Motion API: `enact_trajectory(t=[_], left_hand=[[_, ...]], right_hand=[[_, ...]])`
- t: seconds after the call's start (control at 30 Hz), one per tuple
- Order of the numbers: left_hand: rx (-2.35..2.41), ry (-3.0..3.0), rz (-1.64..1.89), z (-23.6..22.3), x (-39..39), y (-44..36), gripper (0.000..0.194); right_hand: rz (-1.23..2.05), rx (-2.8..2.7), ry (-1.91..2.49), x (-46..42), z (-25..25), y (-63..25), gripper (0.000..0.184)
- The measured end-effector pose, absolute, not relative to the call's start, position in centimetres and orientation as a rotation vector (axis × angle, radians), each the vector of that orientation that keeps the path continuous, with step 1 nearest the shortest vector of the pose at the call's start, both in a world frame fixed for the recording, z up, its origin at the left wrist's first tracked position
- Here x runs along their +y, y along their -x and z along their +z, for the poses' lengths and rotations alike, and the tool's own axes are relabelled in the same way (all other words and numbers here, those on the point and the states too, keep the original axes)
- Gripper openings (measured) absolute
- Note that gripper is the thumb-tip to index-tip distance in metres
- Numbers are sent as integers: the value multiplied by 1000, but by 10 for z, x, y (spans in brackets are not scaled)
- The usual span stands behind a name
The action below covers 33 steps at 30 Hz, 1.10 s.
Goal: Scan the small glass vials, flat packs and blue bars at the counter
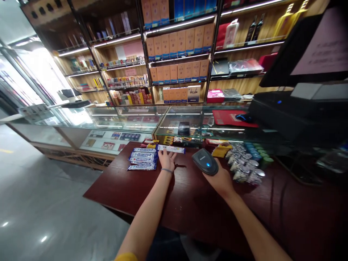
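My right hand (220, 180) is closed around a dark handheld barcode scanner (205, 161) with a blue light, held just above the dark red counter (190, 203). My left hand (166, 159) lies flat with its fingers spread on the counter. Its fingertips touch a long blue-and-white packet (171, 148). A small stack of similar blue-and-white packets (143, 158) lies directly left of that hand.
Several silver tins (246, 166) and yellow-red packs (220, 148) sit right of the scanner. Glass display cases (122, 121) run behind the counter, with a black register and monitor (296, 108) on the right. Lit shelves of boxes (178, 47) fill the back wall. Grey floor lies left.
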State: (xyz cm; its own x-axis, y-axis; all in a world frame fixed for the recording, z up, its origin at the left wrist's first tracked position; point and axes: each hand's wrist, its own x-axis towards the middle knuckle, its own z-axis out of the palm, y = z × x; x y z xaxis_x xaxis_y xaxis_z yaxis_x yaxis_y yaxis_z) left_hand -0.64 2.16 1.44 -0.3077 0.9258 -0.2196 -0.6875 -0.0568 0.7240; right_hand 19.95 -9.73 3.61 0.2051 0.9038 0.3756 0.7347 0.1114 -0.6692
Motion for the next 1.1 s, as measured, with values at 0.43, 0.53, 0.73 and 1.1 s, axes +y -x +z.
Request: enact_trajectory(t=[0.43,0.53,0.73,1.1], left_hand=[[1061,-934,1443,-1,24,39,49],[1055,-992,1447,2,25,45,44],[1117,-1209,1493,5,20,44,32],[866,-1095,1346,-6,25,39,62]], right_hand=[[333,-1837,1734,-102,48,-194,41],[376,-1878,1708,-100,47,-198,44],[301,-2015,1707,-98,39,-198,27],[345,-1704,1747,-97,47,-207,40]])
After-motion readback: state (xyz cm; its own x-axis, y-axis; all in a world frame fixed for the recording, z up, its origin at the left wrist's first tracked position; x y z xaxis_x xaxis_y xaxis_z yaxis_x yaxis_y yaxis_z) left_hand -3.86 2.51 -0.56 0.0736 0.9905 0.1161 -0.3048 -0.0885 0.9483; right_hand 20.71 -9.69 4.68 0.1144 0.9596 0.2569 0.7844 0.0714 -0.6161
